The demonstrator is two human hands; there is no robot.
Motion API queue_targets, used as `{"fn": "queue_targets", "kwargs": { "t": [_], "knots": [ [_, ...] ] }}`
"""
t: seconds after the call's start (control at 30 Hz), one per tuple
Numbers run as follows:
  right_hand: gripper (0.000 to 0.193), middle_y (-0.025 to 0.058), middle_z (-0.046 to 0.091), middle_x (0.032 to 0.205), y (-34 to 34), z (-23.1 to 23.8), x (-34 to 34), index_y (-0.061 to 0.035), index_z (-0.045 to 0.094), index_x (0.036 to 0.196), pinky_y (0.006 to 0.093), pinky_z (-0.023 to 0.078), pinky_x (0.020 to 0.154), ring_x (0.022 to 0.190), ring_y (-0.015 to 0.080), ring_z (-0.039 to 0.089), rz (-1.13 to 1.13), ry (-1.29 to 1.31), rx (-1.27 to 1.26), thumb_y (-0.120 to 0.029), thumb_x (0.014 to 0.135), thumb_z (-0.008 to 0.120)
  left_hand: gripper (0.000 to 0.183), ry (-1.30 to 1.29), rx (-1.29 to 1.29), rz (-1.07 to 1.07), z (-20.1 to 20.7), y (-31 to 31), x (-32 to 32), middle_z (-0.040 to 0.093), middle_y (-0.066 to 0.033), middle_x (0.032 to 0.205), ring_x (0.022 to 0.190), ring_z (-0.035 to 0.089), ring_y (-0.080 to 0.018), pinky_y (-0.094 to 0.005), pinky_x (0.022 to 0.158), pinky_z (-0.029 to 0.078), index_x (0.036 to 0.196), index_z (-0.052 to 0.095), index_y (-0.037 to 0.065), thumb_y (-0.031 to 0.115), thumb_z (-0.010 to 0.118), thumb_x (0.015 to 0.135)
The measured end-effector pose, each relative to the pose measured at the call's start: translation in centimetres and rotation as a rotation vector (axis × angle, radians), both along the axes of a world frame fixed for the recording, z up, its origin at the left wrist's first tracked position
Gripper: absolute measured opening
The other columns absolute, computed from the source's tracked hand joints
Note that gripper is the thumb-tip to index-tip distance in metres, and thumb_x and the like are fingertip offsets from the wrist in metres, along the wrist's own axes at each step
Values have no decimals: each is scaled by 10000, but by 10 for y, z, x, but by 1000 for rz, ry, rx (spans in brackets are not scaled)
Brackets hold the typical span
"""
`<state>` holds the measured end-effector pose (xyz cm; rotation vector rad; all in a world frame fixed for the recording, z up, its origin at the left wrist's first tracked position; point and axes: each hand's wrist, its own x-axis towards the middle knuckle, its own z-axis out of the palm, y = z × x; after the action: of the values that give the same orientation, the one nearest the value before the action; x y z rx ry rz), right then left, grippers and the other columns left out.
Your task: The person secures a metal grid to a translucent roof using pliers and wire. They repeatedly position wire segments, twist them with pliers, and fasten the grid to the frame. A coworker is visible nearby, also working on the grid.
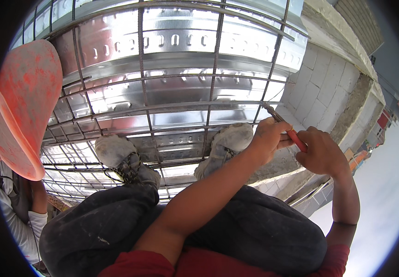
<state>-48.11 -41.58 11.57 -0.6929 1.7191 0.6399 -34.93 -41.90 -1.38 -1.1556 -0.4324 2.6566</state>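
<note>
A red-handled hand tool with a narrow dark metal end slants toward a crossing of the steel bar mesh. My right hand is closed round the lower end of its handle. Further up, my left hand closes its thumb and fingers on the tool where handle and metal meet. The tool's tip lies by the bar crossing near the right edge of the mesh; whether a wire is caught there is too small to make out. Both hands are above and to the right of my right shoe.
Shiny corrugated metal decking lies under the mesh. A pale block wall with a rough concrete edge runs along the right, with a drop and buildings beyond. At the left, close by, is another person wearing a scuffed orange-red hard hat.
</note>
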Motion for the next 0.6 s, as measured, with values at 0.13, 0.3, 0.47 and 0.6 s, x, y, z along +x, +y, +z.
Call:
{"fn": "queue_targets", "kwargs": {
  "t": [0.13,0.3,0.47,0.6],
  "knots": [
    [237,202,591,814,2,-1,2,12,623,923,483,480,771,810,423,611,48,25,-32,-66,700,644,142,8,2,-8,-6,-2,3,618,-152,1049,966,680,-282,-414,920,585,1025,571,-23,81,600,932],
    [196,232,635,940,54,-13,10,13,580,932,522,487,812,882,442,626,-121,156,-63,-25,740,567,182,25,-93,-135,-7,11,0,637,-156,1076,1002,679,-260,-368,930,587,1058,571,-41,80,613,929],
    [224,234,638,929,124,-54,-2,-5,565,951,531,491,761,843,449,622,44,171,-153,10,728,553,240,11,-248,-184,-16,37,0,665,-143,1060,1014,676,-233,-338,918,580,1116,566,-44,103,617,935],
    [193,238,629,887,154,-76,1,-11,588,924,529,496,735,815,461,611,-25,225,-293,9,736,544,271,24,-381,-171,-35,60,8,677,-151,1003,876,676,-201,-287,746,526,1073,586,-32,144,647,876]
  ]
}}
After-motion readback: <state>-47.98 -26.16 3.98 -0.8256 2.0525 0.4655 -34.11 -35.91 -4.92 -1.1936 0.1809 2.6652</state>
